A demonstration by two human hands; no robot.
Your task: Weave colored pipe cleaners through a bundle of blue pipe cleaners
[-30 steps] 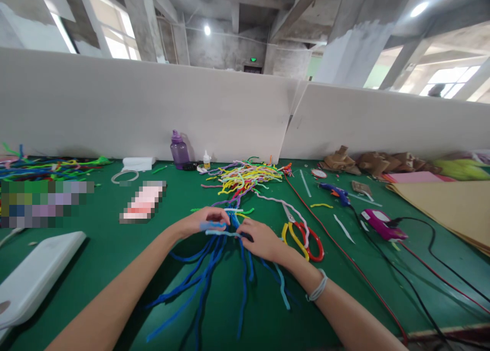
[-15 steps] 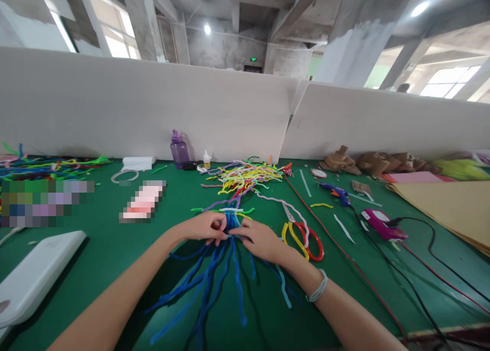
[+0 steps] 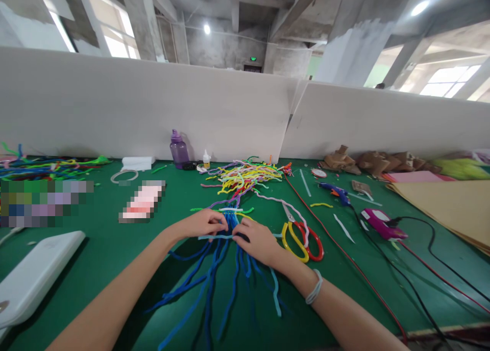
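Blue fuzzy strands [image 3: 210, 289] fan out toward me over the green table, gathered at their upper end between my hands. A light blue strand [image 3: 214, 237] lies crosswise over them. My right hand [image 3: 254, 238] has its fingers pinched on this crosswise strand, just right of the bundle. Curled at the bundle's left side, my left hand [image 3: 204, 223] has its fingertips together over the blue strands; what they hold is too small to make out. Above the hands, a white strand [image 3: 230, 209] and green ends cross the bundle.
Scissors [image 3: 294, 238] with red and yellow handles lie right of my right hand. Behind is a heap of colourful strands [image 3: 245, 174]. A purple bottle [image 3: 179, 149], a glue gun [image 3: 337, 192], a magenta device [image 3: 383, 225] with cables and a white case [image 3: 40, 274] surround the work.
The light blue strand now stretches crosswise, sticking out left below my left hand. My left hand has drawn slightly up and away from my right fingertips. Some blue strands have shifted.
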